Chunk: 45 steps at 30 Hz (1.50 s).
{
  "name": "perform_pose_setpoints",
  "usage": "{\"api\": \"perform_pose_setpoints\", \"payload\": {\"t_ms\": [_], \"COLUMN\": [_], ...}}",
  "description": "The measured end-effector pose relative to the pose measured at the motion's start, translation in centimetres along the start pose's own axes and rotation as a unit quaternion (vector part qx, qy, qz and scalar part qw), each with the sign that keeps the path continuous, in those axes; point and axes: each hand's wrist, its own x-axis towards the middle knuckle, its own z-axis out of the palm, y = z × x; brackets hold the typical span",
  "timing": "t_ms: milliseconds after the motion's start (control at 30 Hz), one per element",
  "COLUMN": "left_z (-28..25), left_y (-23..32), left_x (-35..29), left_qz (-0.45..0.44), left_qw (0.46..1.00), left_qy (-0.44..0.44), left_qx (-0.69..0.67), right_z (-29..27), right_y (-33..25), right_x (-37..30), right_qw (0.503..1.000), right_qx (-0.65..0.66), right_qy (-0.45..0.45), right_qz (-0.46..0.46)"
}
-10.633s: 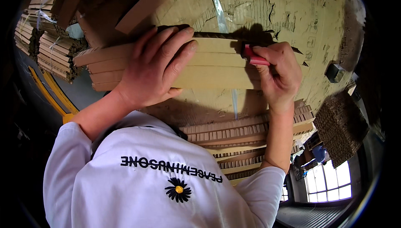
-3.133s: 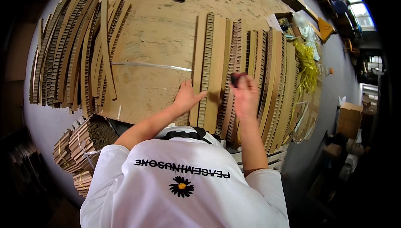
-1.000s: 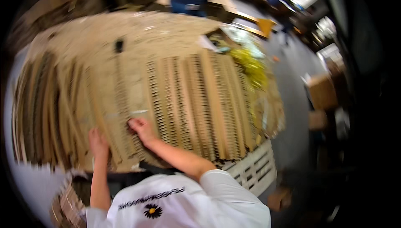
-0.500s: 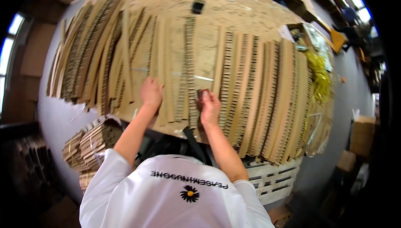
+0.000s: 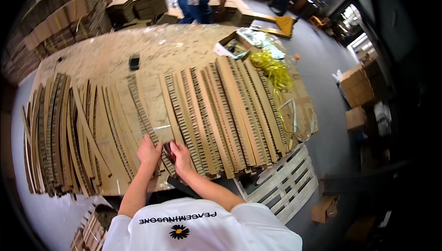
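On the broad brown surface (image 5: pixel 99 51), long brown cardboard strips (image 5: pixel 236 108) lie on both sides of one curved honeycomb-edged strip (image 5: pixel 142 110); at far right, an open cardboard box (image 5: pixel 247 42), contents unclear, stands beside tangled yellow twine (image 5: pixel 276 71). The left hand (image 5: pixel 148 151) is at this curved strip, its grip not clear, and the right hand (image 5: pixel 182 157) pinches a small dark block (image 5: pixel 168 149).

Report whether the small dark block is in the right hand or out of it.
In: the right hand grips the small dark block, which juts out toward the left hand.

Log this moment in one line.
left hand: at cardboard strip | right hand: gripping small dark object | tangled yellow strands: right side of table
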Motion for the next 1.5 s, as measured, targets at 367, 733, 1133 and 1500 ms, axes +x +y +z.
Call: {"api": "perform_pose_setpoints", "payload": {"t_ms": [367,733,1133,1500], "left_z": [1.4,0.8,-0.1,-1.0], "left_y": [1.5,-1.8,-0.8,-5.4], "left_x": [1.7,4.7,1.8,1.0], "left_qz": [0.056,-0.137,-0.086,-0.134], "left_qw": [0.998,0.985,0.996,0.98], "left_qy": [-0.026,-0.103,-0.01,0.083], "left_qx": [0.034,0.031,0.024,0.12], "right_z": [-9.3,-4.2,-2.3,0.7], "right_y": [-3.1,-8.2,-6.2,-7.4], "right_x": [-12.9,-7.7,-4.2,-0.2], "right_qw": [0.998,0.998,0.989,0.98], "right_qx": [0.018,0.063,0.082,0.061], "right_qy": [0.05,-0.025,-0.082,-0.139], "right_qz": [0.04,0.001,0.087,0.125]}}
